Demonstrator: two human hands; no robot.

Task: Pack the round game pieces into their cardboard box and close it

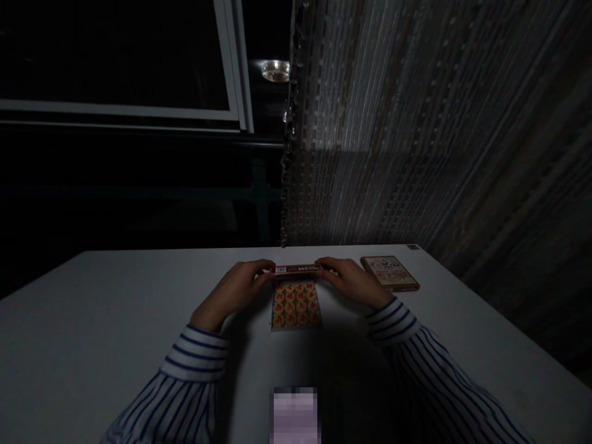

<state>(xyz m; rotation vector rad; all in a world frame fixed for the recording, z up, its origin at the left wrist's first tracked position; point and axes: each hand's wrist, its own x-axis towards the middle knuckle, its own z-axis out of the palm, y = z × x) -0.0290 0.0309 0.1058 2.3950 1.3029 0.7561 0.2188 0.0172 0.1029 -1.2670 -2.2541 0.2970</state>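
Note:
My left hand [238, 288] and my right hand [349, 279] hold the two ends of a box lid [296, 269], with fingers and thumbs closed on its short sides. The lid's narrow printed edge with a barcode faces me. Just below and nearer to me, an open box tray [319, 314] lies on the white table. Rows of round wooden Chinese chess pieces [290, 306] with red characters fill it. The lid hides the far edge of the tray, and I cannot tell whether the two touch.
A second flat box [391, 273] with printed characters lies on the white table [115, 320] to the right of my right hand. Behind the table hangs a string curtain [361, 123], beside a dark window frame [234, 68]. The light is dim.

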